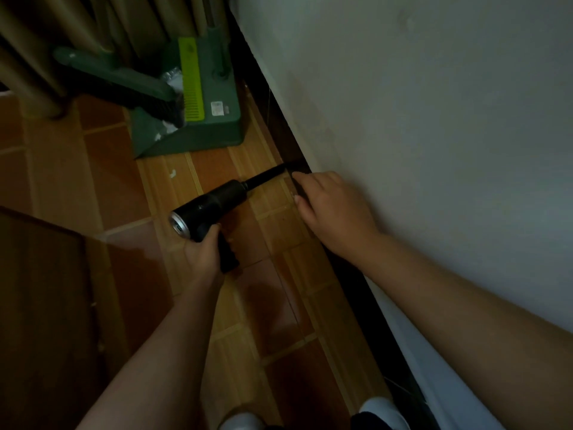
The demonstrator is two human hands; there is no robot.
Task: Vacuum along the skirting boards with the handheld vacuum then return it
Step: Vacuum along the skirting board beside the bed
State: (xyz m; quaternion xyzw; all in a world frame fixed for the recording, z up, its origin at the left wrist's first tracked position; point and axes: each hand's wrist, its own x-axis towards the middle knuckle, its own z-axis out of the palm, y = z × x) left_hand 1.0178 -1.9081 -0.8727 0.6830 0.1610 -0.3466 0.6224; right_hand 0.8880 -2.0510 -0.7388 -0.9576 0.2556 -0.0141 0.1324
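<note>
below the pale wall runs the dark skirting board, the black handheld vacuum pointing its nozzle tip at it, left hand wrapped round the grip, right hand resting loose-fingered against the board.

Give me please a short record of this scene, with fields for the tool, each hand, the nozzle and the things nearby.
tool: black handheld vacuum
left hand: grips the vacuum's handle
right hand: holds nothing; fingers at the skirting board
nozzle: tip at the dark skirting board, low over the tiled floor
nearby: green dustpan with a brush, further along the same wall
</note>
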